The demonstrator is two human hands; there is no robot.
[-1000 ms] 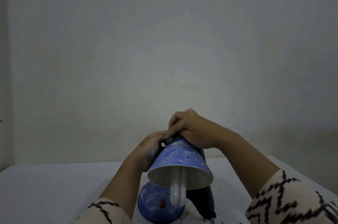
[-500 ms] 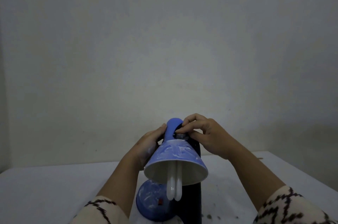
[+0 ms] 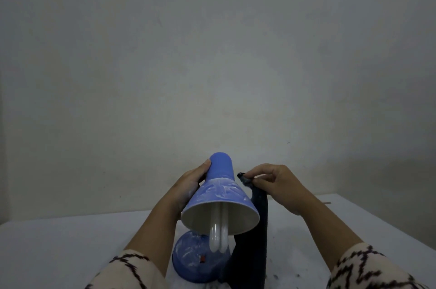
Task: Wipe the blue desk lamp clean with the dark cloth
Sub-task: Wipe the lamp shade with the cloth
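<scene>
The blue desk lamp stands low in the middle, its shade tilted toward me with white smears on the cone and a white bulb hanging out. Its round blue base is also smeared white. My left hand grips the left side of the shade's neck. My right hand is just right of the shade, apart from it, pinching the top corner of the dark cloth, which hangs down beside the lamp to the table.
The lamp stands on a white table with small dark specks near the cloth's lower end at the right. A plain pale wall rises close behind the table. Patterned sleeves cover both forearms at the bottom edge.
My right hand has come off the top of the shade and moved right, pulling the cloth away from the neck. The blue neck now shows uncovered. My left hand keeps its hold.
</scene>
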